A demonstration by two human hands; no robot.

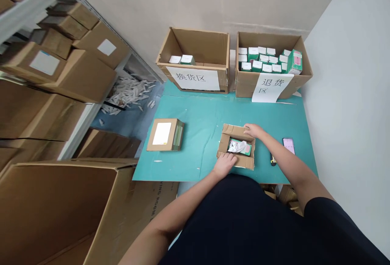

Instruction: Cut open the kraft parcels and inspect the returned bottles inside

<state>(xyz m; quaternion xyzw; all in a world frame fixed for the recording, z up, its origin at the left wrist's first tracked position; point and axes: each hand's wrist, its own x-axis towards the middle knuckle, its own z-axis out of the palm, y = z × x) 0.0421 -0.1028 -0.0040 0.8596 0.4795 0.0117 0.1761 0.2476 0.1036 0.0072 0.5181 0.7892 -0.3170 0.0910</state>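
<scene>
In front of me on the green tabletop, a small cardboard box (224, 141) stands with its flaps folded outward. Inside it lies a green-and-white carton (248, 149) with a pink patch, partly covered by crumpled white wrapping (237, 146). My left hand (224, 165) is closed over the near left flap, its fingertips partly hidden. At the far right corner, my right hand (254, 130) pinches the box's edge. A box cutter (273, 160) and a phone (289, 145) lie to the right, beside my right forearm.
A taped cardboard box (162, 135) with a white label sits on the table's left. Two large open boxes, the left one (198, 72) and the right one (243, 84), stand at the back holding green-and-white cartons. Stacked shelves (82, 118) and a big open carton (128, 187) flank the left.
</scene>
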